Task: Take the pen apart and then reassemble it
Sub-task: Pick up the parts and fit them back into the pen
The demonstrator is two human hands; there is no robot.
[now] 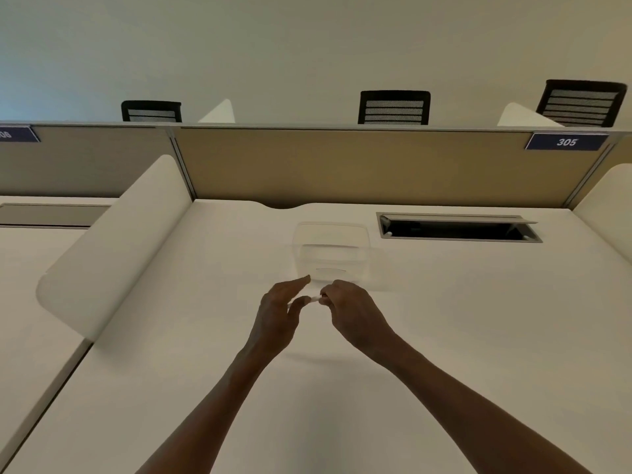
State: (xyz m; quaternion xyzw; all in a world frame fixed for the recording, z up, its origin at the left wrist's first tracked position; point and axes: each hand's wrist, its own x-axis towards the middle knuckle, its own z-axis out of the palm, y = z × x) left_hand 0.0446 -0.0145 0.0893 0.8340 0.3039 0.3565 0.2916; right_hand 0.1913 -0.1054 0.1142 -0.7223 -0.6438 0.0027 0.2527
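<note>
Head view shows the pen (314, 299) as a short pale sliver held in the air between two hands, above the white desk (444, 336) and just in front of a clear plastic container (331, 248). Only a small stretch of it shows between the fingertips, so it cannot be told whether it is the whole pen or one part of it. The right hand (352, 313) has its fingers curled in and pinches one end of the piece. The left hand (277, 313) meets the other end with thumb and a finger, while its remaining fingers stand nearly straight and point up toward the container. Judging by this, the person is somewhere in the pulling-apart or twisting stage, or fitting two parts together; the picture does not settle which. No loose parts can be made out on the desk, and the container looks see-through, with nothing clearly visible inside, though it is faint against the surface. To the right lies an open cable hatch (458, 229) sunk into the desk. Behind rises a tan partition (342, 165) bearing a dark blue plate (566, 142) that reads "305"; a second plate (15, 134) at far left is cut off and shows only what seems to be "06". Three black mesh chair backs (395, 107) rise beyond the partition.
</note>
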